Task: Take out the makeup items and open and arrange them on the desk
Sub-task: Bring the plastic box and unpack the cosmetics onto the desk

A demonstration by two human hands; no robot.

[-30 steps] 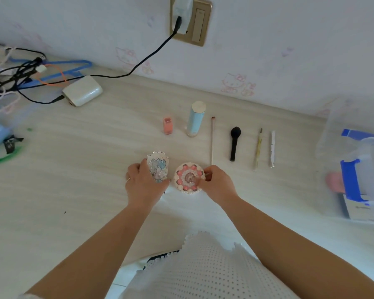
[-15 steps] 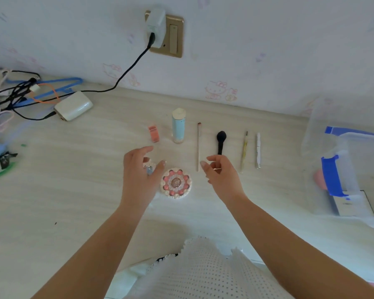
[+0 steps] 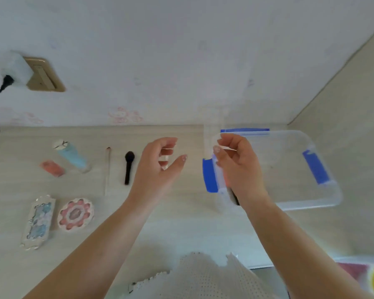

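Pale wood desk (image 3: 181, 223) under a white wall, and we're right in the middle of the laying-out. Look along the left: a blue tube (image 3: 72, 155) and a small pink case (image 3: 52, 168) at the back, then a thin stick-handled brush (image 3: 107, 169) and a black brush (image 3: 128, 167) lying parallel, handles toward the person, each well apart from the next, so every piece can be seen and picked up on its own. Nearer the edge sit a rectangular palette (image 3: 38, 222) and a round flower-patterned compact (image 3: 75, 214), side by side, just apart. Both hands hover above the desk, touching nothing. The left hand (image 3: 158, 167) hangs over the right end of the row, fingers loosely curled and spread, empty; a sliver of white shows in the gap under it, probably one of the slim pencils lying on the desk, though the blur makes that hard to call. The right hand (image 3: 238, 167) is up over the left end of the clear plastic box (image 3: 324, 201) with its blue clips (image 3: 315, 167), fingers bent in, thumb free, and it seems to hold nothing. That placement reads as a reach for the next item. Something pinkish shows through the box wall below the hand, so the box likely isn't emptied yet. Off to the left, a wall socket (image 3: 43, 75) with a plug (image 3: 15, 67) and black cable.
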